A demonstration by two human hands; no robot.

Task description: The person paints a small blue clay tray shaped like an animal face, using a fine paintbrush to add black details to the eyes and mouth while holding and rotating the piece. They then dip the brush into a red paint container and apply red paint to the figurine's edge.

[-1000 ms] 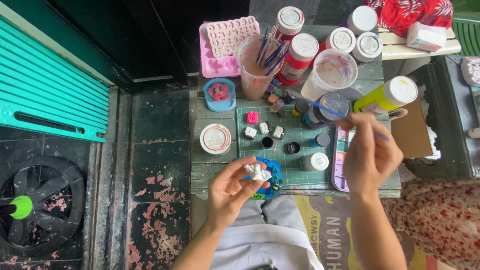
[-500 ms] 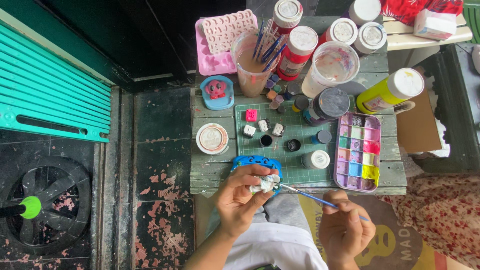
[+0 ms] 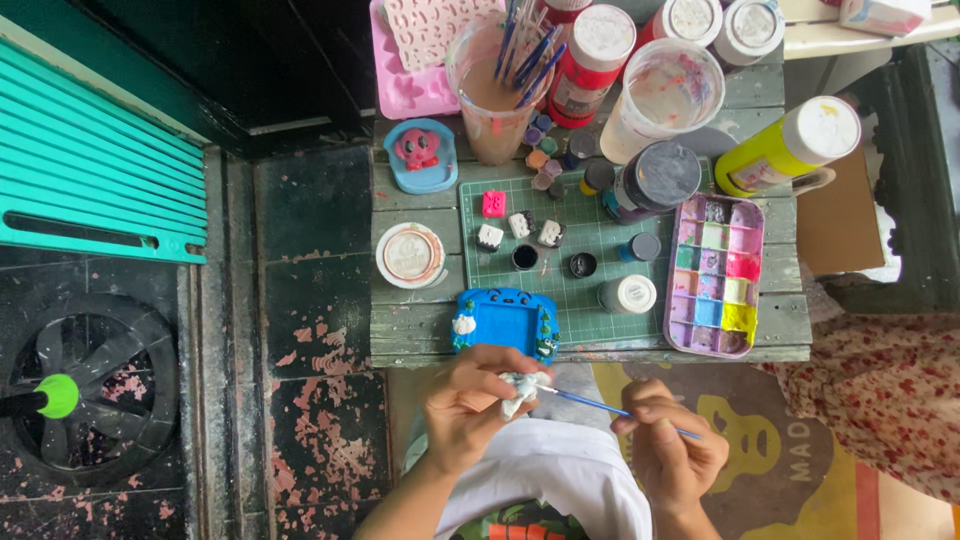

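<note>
1. Two hands work just below the near edge of the grey weathered wooden worktop (image 3: pixel 420 330), above the person's lap.
2. The left hand (image 3: pixel 465 405) is closed around a small white moulded figurine (image 3: pixel 518 390), thumb and fingers clamped on it.
3. The right hand (image 3: pixel 670 450) pinches a thin blue-handled paintbrush (image 3: pixel 610 406); its tip touches the figurine.
4. The two hands are apart, joined only by the brush.
5. Just beyond the left hand, a blue rectangular frame-shaped cast with small ears (image 3: pixel 505 322) lies at the worktop's near edge, partly on a green gridded cutting mat (image 3: pixel 580 310).
6. On the mat lie three small white cube-like pieces (image 3: pixel 518 230), a pink one (image 3: pixel 494 203), two little open black paint pots (image 3: pixel 553 260) and a white-lidded pot (image 3: pixel 628 294).
7. To the right of the mat rests a lilac rectangular paint palette with many coloured wells (image 3: pixel 714 275).
8. Left of the mat sits a round white lid (image 3: pixel 410 255), and behind it a blue dish holding a pink octopus-like figure (image 3: pixel 420 152).
9. At the back stand a clear plastic cup full of brushes (image 3: pixel 497 85), a pink silicone mould tray (image 3: pixel 425 50), a yellow bottle lying on its side (image 3: pixel 785 150) and several paint jars.
</note>
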